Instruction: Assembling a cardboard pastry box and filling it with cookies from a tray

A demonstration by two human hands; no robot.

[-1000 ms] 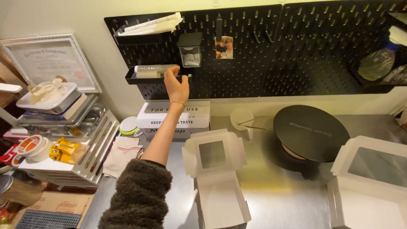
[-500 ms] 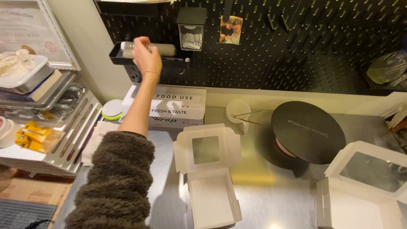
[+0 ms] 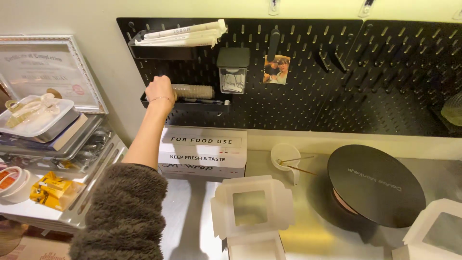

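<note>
The left hand (image 3: 160,91) reaches up to a small black shelf (image 3: 185,103) hooked on the black pegboard (image 3: 298,86), fingers curled closed around the left end of a roll (image 3: 193,91) lying there. The roll lies flat on the shelf, its long axis running left to right along the board. The right hand is out of view. Below, on the steel surface (image 3: 192,212), stand a white box of food wrap (image 3: 202,151), an open white window box (image 3: 251,212) and a round black turntable (image 3: 375,185). A framed certificate (image 3: 45,65) leans against the wall at left.
</note>
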